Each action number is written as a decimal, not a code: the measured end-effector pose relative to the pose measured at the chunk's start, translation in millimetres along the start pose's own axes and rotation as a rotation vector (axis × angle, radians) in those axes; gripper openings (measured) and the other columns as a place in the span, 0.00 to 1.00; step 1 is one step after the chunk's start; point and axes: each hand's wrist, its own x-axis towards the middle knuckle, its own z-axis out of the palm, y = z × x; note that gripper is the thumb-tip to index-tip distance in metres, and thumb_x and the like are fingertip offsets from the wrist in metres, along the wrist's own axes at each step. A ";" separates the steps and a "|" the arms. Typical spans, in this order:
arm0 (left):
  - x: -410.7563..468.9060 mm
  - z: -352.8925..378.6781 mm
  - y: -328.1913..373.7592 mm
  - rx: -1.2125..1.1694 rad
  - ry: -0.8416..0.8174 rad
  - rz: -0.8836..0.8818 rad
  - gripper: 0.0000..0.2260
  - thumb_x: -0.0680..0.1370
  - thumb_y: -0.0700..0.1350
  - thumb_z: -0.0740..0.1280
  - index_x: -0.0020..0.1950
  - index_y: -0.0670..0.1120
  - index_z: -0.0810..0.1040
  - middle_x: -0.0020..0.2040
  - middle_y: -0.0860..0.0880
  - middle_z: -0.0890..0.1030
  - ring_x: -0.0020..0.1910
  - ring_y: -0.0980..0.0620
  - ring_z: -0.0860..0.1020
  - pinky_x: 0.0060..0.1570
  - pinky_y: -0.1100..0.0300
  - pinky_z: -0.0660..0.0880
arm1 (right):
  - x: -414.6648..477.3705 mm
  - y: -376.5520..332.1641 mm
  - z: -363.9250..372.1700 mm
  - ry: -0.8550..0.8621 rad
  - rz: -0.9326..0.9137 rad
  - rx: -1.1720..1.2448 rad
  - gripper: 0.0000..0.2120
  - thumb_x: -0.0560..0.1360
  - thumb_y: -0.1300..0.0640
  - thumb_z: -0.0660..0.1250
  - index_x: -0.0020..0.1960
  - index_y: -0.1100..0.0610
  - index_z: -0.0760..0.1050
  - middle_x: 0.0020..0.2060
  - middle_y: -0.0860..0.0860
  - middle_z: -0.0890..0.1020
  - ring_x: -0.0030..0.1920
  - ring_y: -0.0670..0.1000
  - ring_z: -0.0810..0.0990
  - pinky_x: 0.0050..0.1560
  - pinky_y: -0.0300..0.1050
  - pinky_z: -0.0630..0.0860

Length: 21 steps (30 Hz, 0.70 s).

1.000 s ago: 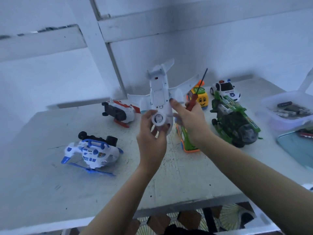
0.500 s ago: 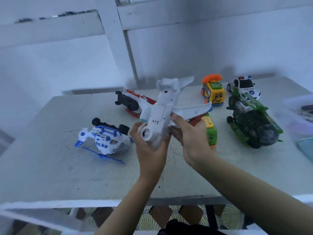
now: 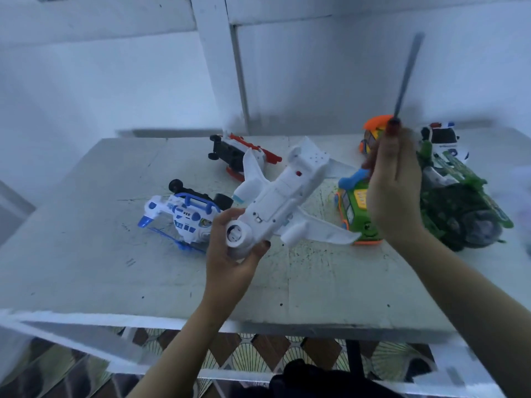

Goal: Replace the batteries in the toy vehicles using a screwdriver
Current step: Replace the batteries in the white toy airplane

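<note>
Screwdriver (image 3: 406, 79) blurred, handle hidden in right hand (image 3: 393, 193), left hand (image 3: 230, 262) gripping plane (image 3: 275, 202)

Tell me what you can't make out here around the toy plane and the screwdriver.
All in the head view:
1. Blurred by motion: the grey-shafted screwdriver, tip unreadable; its handle is mostly hidden inside the right hand.
2. Too small: screws on the white plastic toy airplane held by the left hand.
3. Hidden behind the right hand: most of the orange-topped yellow toy.
4. Blurred near the right edge: the dark green toy vehicle.
</note>
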 end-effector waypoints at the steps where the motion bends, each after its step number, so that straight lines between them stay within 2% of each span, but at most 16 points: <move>1: -0.2 -3.1 -1.3 0.017 -0.021 0.016 0.25 0.68 0.38 0.74 0.59 0.52 0.68 0.52 0.67 0.73 0.52 0.63 0.75 0.47 0.71 0.73 | 2.0 -1.3 -2.2 -0.075 -0.037 -0.106 0.13 0.81 0.48 0.50 0.48 0.55 0.68 0.35 0.49 0.73 0.33 0.44 0.71 0.39 0.45 0.71; 2: -0.8 -5.8 -1.7 0.029 -0.039 0.030 0.25 0.68 0.37 0.73 0.59 0.52 0.68 0.52 0.67 0.73 0.53 0.64 0.75 0.47 0.73 0.72 | 3.0 -3.7 -4.2 -0.152 -0.046 -0.175 0.14 0.82 0.48 0.52 0.49 0.57 0.68 0.34 0.49 0.73 0.32 0.46 0.71 0.38 0.50 0.70; 4: -2.6 -10.2 -4.2 0.044 -0.064 0.043 0.26 0.67 0.36 0.74 0.59 0.51 0.68 0.53 0.68 0.73 0.53 0.65 0.75 0.48 0.74 0.71 | 3.3 -10.2 -6.9 -0.262 -0.015 -0.193 0.10 0.81 0.48 0.59 0.50 0.55 0.68 0.33 0.51 0.75 0.30 0.49 0.71 0.35 0.52 0.70; 7: -7.5 -13.3 -9.3 0.033 -0.070 0.003 0.26 0.67 0.40 0.75 0.59 0.53 0.69 0.53 0.68 0.74 0.52 0.64 0.75 0.49 0.73 0.71 | -3.0 -22.9 -5.3 -0.274 0.003 -0.065 0.13 0.70 0.49 0.73 0.44 0.54 0.71 0.32 0.50 0.79 0.30 0.43 0.75 0.31 0.34 0.71; 8: -9.5 -13.9 -10.5 0.034 -0.063 -0.011 0.25 0.66 0.43 0.75 0.59 0.54 0.69 0.53 0.67 0.75 0.52 0.64 0.76 0.49 0.73 0.71 | -5.0 -25.6 -3.0 -0.279 0.025 0.038 0.14 0.68 0.50 0.74 0.42 0.56 0.73 0.33 0.53 0.80 0.31 0.45 0.77 0.32 0.33 0.71; 10: -12.8 -14.4 -11.4 0.042 -0.042 -0.042 0.25 0.64 0.47 0.75 0.59 0.55 0.70 0.53 0.67 0.76 0.52 0.64 0.76 0.48 0.72 0.72 | -8.2 -27.6 2.1 -0.311 0.075 0.232 0.13 0.67 0.53 0.75 0.43 0.61 0.77 0.34 0.61 0.81 0.33 0.60 0.79 0.31 0.38 0.72; 11: -13.9 -14.8 -12.3 0.048 -0.030 -0.053 0.26 0.64 0.48 0.74 0.59 0.55 0.71 0.53 0.67 0.76 0.52 0.64 0.76 0.49 0.71 0.73 | -9.5 -28.0 4.7 -0.329 0.079 0.265 0.12 0.67 0.53 0.75 0.43 0.59 0.78 0.36 0.64 0.81 0.34 0.65 0.77 0.31 0.40 0.72; 12: -14.5 -15.2 -13.4 0.053 -0.020 -0.064 0.26 0.64 0.49 0.74 0.59 0.56 0.71 0.54 0.66 0.76 0.53 0.63 0.77 0.50 0.70 0.73 | -10.8 -28.6 7.6 -0.354 0.066 0.252 0.11 0.67 0.51 0.75 0.43 0.57 0.79 0.37 0.64 0.81 0.35 0.66 0.77 0.32 0.44 0.75; 14: -14.9 -15.6 -16.2 0.074 -0.001 -0.091 0.27 0.63 0.50 0.75 0.60 0.57 0.71 0.56 0.66 0.77 0.57 0.63 0.77 0.54 0.67 0.75 | -15.0 -31.0 13.1 -0.436 0.011 0.191 0.11 0.66 0.50 0.76 0.46 0.54 0.81 0.37 0.59 0.82 0.36 0.65 0.80 0.39 0.55 0.80; 15: -15.0 -15.9 -17.9 0.086 0.010 -0.106 0.28 0.63 0.49 0.75 0.61 0.57 0.72 0.58 0.65 0.77 0.58 0.63 0.76 0.56 0.66 0.75 | -17.8 -32.0 15.7 -0.467 -0.007 0.156 0.12 0.67 0.52 0.76 0.47 0.55 0.81 0.37 0.56 0.83 0.37 0.61 0.82 0.44 0.57 0.81; 18: -15.5 -15.4 -23.0 0.112 0.026 -0.137 0.31 0.64 0.42 0.79 0.64 0.55 0.73 0.60 0.62 0.78 0.61 0.62 0.76 0.62 0.61 0.74 | -24.5 -28.9 22.8 -0.514 -0.073 0.047 0.15 0.69 0.60 0.76 0.55 0.56 0.79 0.40 0.52 0.84 0.39 0.50 0.84 0.50 0.50 0.81; 20: -15.7 -14.5 -24.5 0.133 0.020 -0.142 0.32 0.64 0.39 0.80 0.65 0.50 0.75 0.61 0.59 0.79 0.62 0.62 0.75 0.63 0.60 0.73 | -29.5 -27.2 27.6 -0.529 -0.114 0.035 0.17 0.71 0.63 0.74 0.58 0.55 0.76 0.41 0.51 0.84 0.40 0.49 0.85 0.50 0.48 0.81; 21: -15.3 -13.4 -24.8 0.140 0.015 -0.142 0.32 0.64 0.40 0.80 0.65 0.51 0.75 0.61 0.60 0.78 0.62 0.64 0.75 0.63 0.63 0.72 | -31.7 -26.9 29.6 -0.530 -0.146 0.027 0.17 0.72 0.64 0.73 0.58 0.55 0.75 0.42 0.50 0.84 0.40 0.48 0.85 0.50 0.47 0.81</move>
